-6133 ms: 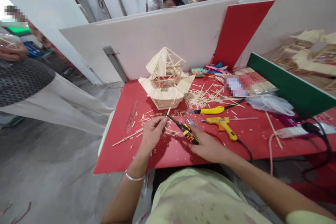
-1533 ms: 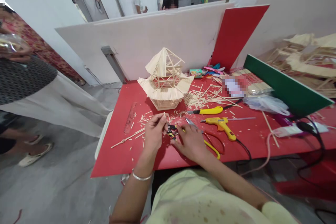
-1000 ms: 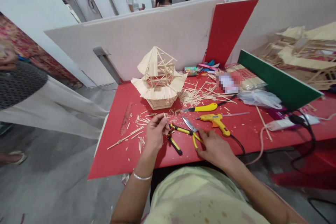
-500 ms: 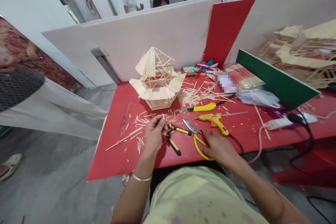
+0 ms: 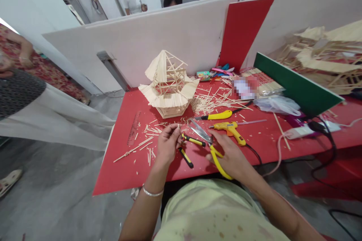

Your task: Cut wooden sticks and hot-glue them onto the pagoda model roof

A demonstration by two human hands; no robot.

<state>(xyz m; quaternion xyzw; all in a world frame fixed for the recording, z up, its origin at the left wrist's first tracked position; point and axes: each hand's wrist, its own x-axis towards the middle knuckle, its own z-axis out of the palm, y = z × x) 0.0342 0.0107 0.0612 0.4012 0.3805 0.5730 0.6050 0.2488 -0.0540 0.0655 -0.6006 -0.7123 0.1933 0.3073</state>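
Note:
My left hand [image 5: 169,142] is closed in a pinch on a short piece of wooden stick [image 5: 178,126]. Just right of it lie pliers [image 5: 193,140] with black and yellow handles, on the red tabletop. My right hand [image 5: 230,155] grips the yellow-handled scissors [image 5: 216,158], fingers around the handles. Their blades are a little apart and point up and left. Beyond my hands stands a pavilion model [image 5: 171,86] made of thin wooden sticks, part of its upper roof left as bare frame. A yellow glue gun [image 5: 230,131] and a yellow utility knife [image 5: 217,115] lie beyond the scissors.
Loose sticks [image 5: 209,101] are heaped right of the model, with offcuts strewn around. A clear ruler [image 5: 134,128] lies at left. White boards [image 5: 135,45] wall the back; a green board [image 5: 296,84] stands at right by a power strip [image 5: 311,131]. People stand at left and behind.
My right hand has lifted the scissors and shifted its hold on the handles; the blades moved slightly left and up. My left hand keeps its pinch in nearly the same place.

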